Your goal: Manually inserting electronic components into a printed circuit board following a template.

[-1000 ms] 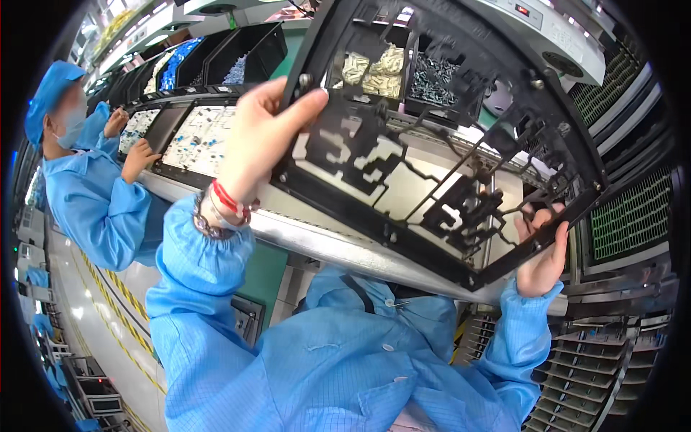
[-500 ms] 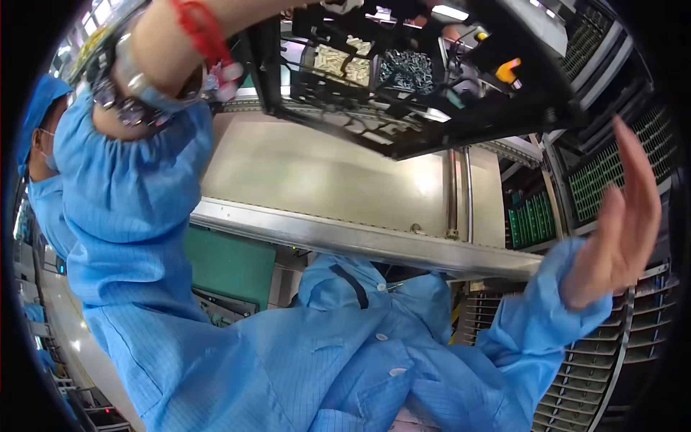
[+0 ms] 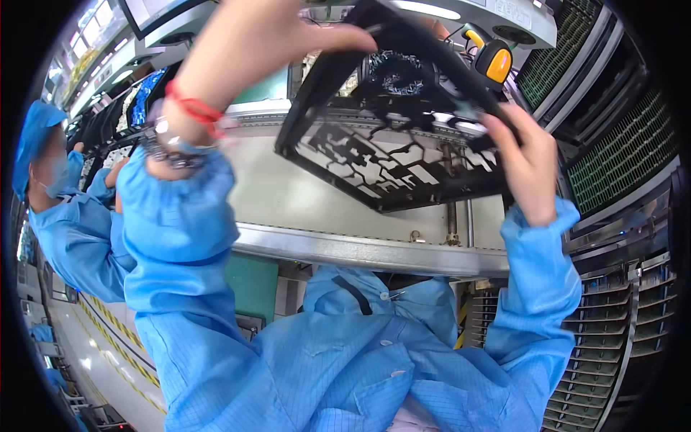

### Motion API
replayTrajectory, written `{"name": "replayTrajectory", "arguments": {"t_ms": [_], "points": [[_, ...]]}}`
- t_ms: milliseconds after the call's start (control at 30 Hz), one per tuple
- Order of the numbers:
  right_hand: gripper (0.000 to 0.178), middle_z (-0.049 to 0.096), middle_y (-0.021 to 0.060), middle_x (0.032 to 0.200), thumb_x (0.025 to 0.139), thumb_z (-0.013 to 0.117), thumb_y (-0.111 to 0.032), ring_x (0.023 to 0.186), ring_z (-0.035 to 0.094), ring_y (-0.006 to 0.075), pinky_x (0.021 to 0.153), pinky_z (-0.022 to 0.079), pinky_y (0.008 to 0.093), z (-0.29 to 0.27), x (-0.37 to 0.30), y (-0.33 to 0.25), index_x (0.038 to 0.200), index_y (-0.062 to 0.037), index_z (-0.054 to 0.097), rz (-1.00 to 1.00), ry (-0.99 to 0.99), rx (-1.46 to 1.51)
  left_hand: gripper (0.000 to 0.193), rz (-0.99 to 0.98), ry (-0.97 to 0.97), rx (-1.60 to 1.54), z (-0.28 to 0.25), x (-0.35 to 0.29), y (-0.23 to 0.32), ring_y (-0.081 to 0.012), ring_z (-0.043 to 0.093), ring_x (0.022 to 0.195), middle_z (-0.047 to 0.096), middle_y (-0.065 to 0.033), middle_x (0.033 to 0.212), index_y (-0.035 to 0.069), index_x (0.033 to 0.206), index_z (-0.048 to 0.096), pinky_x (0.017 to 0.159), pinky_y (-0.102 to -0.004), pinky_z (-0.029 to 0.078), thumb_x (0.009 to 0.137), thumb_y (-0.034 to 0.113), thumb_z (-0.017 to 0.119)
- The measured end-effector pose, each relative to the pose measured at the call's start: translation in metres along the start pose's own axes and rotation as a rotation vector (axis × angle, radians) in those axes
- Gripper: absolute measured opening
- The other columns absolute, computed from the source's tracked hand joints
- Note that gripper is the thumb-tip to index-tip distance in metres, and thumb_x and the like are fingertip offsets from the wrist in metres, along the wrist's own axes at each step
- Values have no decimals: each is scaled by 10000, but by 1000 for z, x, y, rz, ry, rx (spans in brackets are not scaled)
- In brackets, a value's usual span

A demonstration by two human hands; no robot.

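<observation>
Frame [image 3: 421, 111] aslant, corner bodyward, long axis unclear.

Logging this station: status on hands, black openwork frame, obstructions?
Left hand gripping black openwork frame near far corner; right hand on right edge. Frame tilted above cream surface. Possible obstruction: yellow-and-black scanner beyond it.

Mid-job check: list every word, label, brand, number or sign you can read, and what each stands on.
No text is clearly readable in this view.
White machine housing at upper right: faint marks, too small and blurred to read.
Black openwork rectangular frame: no lettering visible; motion blurs it.
Yellow-and-black handheld device beyond the frame: no legible label.
</observation>
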State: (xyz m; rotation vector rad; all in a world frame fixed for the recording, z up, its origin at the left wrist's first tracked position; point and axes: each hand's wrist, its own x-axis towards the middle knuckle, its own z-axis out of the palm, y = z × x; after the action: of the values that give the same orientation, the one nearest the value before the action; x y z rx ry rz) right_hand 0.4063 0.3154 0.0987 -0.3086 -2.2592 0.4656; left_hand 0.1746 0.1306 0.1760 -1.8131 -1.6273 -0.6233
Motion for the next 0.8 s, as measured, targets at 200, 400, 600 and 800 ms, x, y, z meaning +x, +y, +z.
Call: {"name": "replayTrajectory", "arguments": {"t_ms": [200,400,600,800], "points": [[336,627,70,800,947,482,-325,672,613,169,636,480,261,-42,-54,82,934,-5,582,509,410,678,664,-449,275,-567,69,-90,-55,-256,258,1304,239,-161,1409,26,1409,171,1058,-364,219,904,382,414],[448,614,82,739,910,481,-476,657,616,185,614,450,250,-19,-77,114,935,-35,559,1112,234,745,490,-1094,4,-1912,106,-94,53,-305,445,1227,373,-130,1407,117,1394,274,980,-366,372,992,396,252],[385,633,80,824,934,482,-379,677,618,174,629,510,292,-7,-109,158,982,-12,589,1293,134,885,432,-1586,-186,-2114,167,-129,48,-313,498,1152,473,-121,1319,214,1400,307,933,-415,412,991,353,297],[360,611,73,914,945,475,-337,700,597,170,630,519,311,2,-106,165,1028,0,572,1335,149,897,408,-1608,-234,-2218,200,-139,27,-307,537,1072,518,-124,1264,222,1386,330,903,-441,430,990,320,321]]}}
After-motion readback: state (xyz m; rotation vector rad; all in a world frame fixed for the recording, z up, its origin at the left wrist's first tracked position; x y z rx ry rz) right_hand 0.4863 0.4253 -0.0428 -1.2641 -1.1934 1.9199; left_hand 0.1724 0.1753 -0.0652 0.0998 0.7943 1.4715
